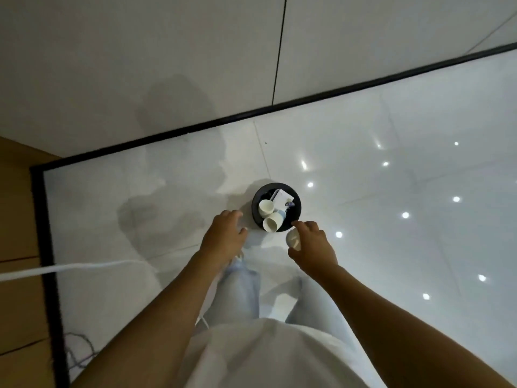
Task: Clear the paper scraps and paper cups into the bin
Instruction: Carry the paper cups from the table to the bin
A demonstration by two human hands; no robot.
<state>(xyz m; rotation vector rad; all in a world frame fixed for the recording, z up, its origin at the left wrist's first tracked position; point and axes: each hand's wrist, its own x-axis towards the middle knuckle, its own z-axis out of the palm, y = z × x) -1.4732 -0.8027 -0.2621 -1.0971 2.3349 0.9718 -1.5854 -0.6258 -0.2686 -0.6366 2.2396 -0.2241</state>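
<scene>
Counted: 3 white paper cups [266,207] [272,222] [293,238], 1 round black bin [255,204], approx. 2 white paper scraps [283,196], 2 bare hands [225,231] [314,249].

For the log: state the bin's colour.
Black; the round bin shows best in the head view, standing on the pale floor.

Both bare arms reach forward and down, elbows out, forearms converging. The left hand [223,233] hangs palm-down, fingers loosely bent and holding nothing. The right hand [312,245] sits just across from it, well apart, index finger poking forward while thumb and remaining fingers curl round something pale, probably tucked into the palm, though the wrist hides most of that grip.
</scene>
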